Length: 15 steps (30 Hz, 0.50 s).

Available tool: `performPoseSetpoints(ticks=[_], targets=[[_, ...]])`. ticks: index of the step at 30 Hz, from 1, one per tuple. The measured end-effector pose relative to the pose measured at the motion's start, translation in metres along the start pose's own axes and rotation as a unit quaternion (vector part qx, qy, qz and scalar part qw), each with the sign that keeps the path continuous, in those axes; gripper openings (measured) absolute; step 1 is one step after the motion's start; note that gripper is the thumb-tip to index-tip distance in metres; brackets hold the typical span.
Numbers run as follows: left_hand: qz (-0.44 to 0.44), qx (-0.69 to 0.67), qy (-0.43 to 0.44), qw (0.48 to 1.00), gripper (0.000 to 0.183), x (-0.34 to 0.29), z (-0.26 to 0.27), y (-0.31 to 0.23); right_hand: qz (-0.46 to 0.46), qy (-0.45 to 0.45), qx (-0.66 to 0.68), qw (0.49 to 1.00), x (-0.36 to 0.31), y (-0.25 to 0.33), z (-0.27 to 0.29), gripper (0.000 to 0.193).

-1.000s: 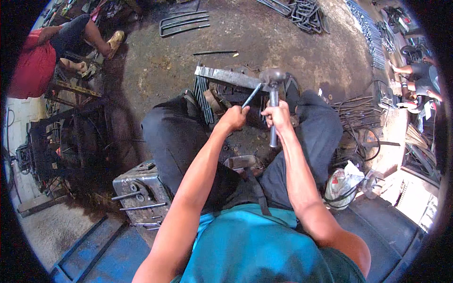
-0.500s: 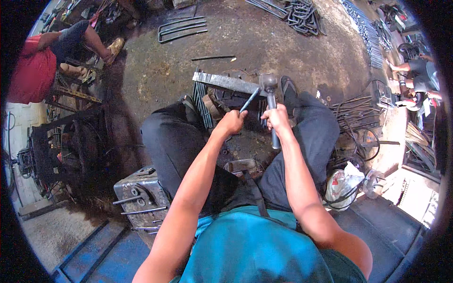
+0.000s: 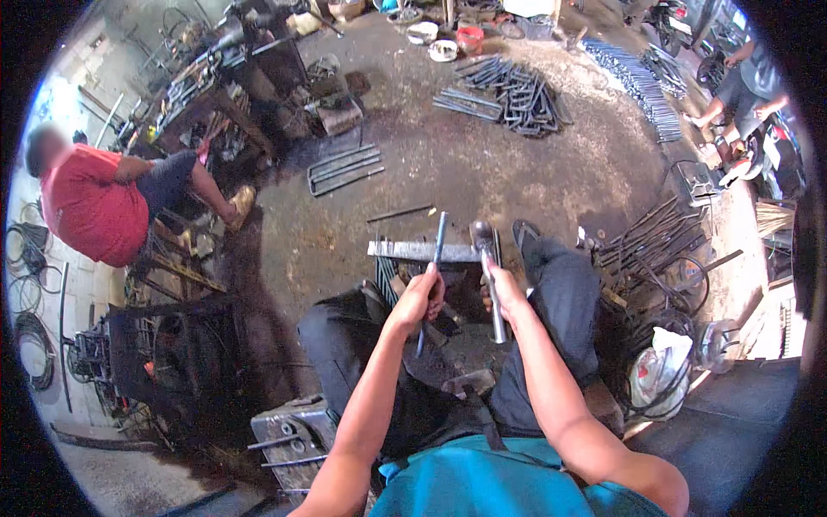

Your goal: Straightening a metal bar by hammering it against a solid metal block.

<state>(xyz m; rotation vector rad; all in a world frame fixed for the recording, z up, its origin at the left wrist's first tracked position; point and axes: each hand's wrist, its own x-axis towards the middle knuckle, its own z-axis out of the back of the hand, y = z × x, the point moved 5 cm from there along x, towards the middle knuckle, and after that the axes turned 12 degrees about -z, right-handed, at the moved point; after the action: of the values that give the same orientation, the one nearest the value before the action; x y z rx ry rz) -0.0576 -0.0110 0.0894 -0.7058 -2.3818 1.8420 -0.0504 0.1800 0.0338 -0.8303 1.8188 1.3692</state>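
Note:
My left hand (image 3: 419, 297) is closed round a thin metal rod (image 3: 442, 237) that stands nearly upright in the picture. Its top end reaches past a long flat steel bar (image 3: 392, 249), and its lower end sticks out below my fist. In my right hand (image 3: 506, 295) is a hammer (image 3: 497, 319), gripped by its handle. The rounded hammer head (image 3: 481, 231) is at the right end of the bar. Whether the rod or hammer touches the bar, I cannot tell. Between my knees, partly hidden by my hands, several rods (image 3: 385, 280) lean under the bar's left end.
Bent rods (image 3: 345, 170) and a single rod (image 3: 401, 212) lie on the floor ahead. A heap of bent bars (image 3: 525, 95) is farther off. At left a person in a red shirt (image 3: 95, 202) sits; a metal block (image 3: 289, 431) is by my left leg, a white bag (image 3: 659, 375) at right.
The view has tilted up, showing more of the workshop. The rod in my left hand has swung from leaning right to nearly upright, and more of it shows below my fist. The hammer stays in my right hand.

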Motion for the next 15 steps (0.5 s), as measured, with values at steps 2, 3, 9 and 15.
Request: performPoseSetpoints(ticks=[2, 3, 9, 15], targets=[[-0.013, -0.015, 0.006, 1.0, 0.055, -0.008, -0.017, -0.03, 0.023, -0.004, 0.001, 1.0, 0.008, 0.0, 0.004, 0.054], [-0.035, -0.023, -0.006, 0.999, 0.054, -0.008, -0.025, -0.039, 0.036, -0.013, -0.002, 0.999, 0.013, 0.001, 0.007, 0.056], [-0.119, 0.002, 0.003, 0.993, 0.049, -0.027, -0.058, -0.099, 0.019, 0.004, -0.042, 0.999, 0.005, 0.002, 0.0, 0.061], [-0.165, 0.049, 0.005, 0.985, 0.045, -0.05, -0.095, -0.135, 0.004, 0.002, -0.056, 0.998, 0.0, 0.005, 0.003, 0.06]])
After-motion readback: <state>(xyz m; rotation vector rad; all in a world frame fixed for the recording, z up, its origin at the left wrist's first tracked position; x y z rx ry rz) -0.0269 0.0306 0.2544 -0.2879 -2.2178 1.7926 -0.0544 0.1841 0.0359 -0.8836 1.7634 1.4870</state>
